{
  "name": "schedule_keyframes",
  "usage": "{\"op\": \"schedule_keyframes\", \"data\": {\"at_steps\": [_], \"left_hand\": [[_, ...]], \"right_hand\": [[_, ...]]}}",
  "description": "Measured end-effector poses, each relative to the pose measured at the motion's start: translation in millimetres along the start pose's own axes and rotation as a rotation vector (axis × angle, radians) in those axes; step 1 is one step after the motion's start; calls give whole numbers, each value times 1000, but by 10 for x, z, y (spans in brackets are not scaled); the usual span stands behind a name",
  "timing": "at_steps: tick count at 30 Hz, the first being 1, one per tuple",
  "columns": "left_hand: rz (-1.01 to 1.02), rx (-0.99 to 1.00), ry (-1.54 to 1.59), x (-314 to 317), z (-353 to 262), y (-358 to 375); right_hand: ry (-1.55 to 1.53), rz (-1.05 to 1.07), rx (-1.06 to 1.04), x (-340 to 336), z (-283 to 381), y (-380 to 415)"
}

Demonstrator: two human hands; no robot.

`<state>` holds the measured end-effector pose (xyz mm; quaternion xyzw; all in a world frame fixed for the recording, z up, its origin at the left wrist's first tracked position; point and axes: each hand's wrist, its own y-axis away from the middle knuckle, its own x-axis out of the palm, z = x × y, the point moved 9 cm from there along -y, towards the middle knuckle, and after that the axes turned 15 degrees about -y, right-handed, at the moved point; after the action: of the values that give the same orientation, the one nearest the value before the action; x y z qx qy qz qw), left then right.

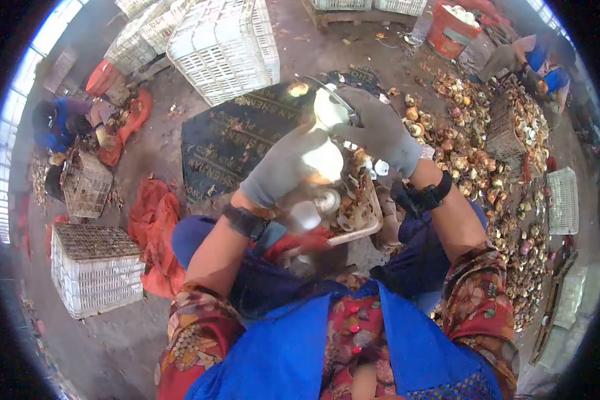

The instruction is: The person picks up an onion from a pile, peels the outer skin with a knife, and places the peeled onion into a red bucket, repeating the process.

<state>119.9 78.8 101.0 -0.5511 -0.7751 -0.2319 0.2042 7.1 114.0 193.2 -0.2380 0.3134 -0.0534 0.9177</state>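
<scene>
My left hand [280,167], in a grey glove, is closed around a pale peeled onion [323,162]. A second white onion [329,110] sits between my two hands, against my left thumb. My right hand [383,130], gloved too, grips what looks like a knife with a thin curved blade [339,99], held across that upper onion. The knife's handle is mostly hidden by my fingers. Below my hands, a crate [363,235] between my knees holds skins and onion pieces. A blurred white onion [305,215] shows just under my left hand.
Unpeeled onions [457,143] cover the floor at right. Stacked white crates [227,50] stand ahead, and another crate [97,273] stands at left by red netting [157,233]. Dark printed sheeting [227,143] lies ahead. Other people [70,127] work at left and far right.
</scene>
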Motion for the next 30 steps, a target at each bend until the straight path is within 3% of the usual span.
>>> {"op": "schedule_keyframes", "data": {"at_steps": [1, 3, 4, 6, 7, 9, 10, 12, 15, 19, 21, 22, 24, 30], "left_hand": [[0, -2, 1, -3, 14, 9], [-64, 30, -342, -62, -4, 39], [-65, 29, -339, -73, -8, 48], [-106, 190, -925, -64, -196, 83], [-107, 189, -924, -154, -184, 66], [31, 705, -1598, 141, -336, 178], [27, 704, -1597, 119, -278, 159], [-168, 118, -697, -126, -127, 8], [-126, 43, -451, 177, -224, 107], [-141, 136, -512, 152, -275, 65], [-104, 174, -569, 162, -269, 40], [-105, 174, -569, 125, -242, 33], [-93, 107, -545, 76, -152, 22], [-206, 161, -736, 52, -275, 38]], "right_hand": [[-1, 0, 2, -3, -16, 12], [-262, 24, 282, 38, -216, 34], [-262, 26, 284, 49, -271, 52], [-803, -79, 398, 86, -472, 104], [-804, -78, 399, 93, -520, 112], [-189, -13, 177, 29, -270, -7], [-190, -11, 176, 27, -216, -20], [-271, -11, 286, 34, -82, -46], [-86, -46, 144, 50, -96, -70], [-18, -91, 110, 17, -49, -68], [-392, -64, 419, 95, -193, 9], [-392, -63, 418, 126, -232, 25], [-105, -135, 184, 67, -110, 3], [-244, -156, 405, 109, -159, 52]]}}
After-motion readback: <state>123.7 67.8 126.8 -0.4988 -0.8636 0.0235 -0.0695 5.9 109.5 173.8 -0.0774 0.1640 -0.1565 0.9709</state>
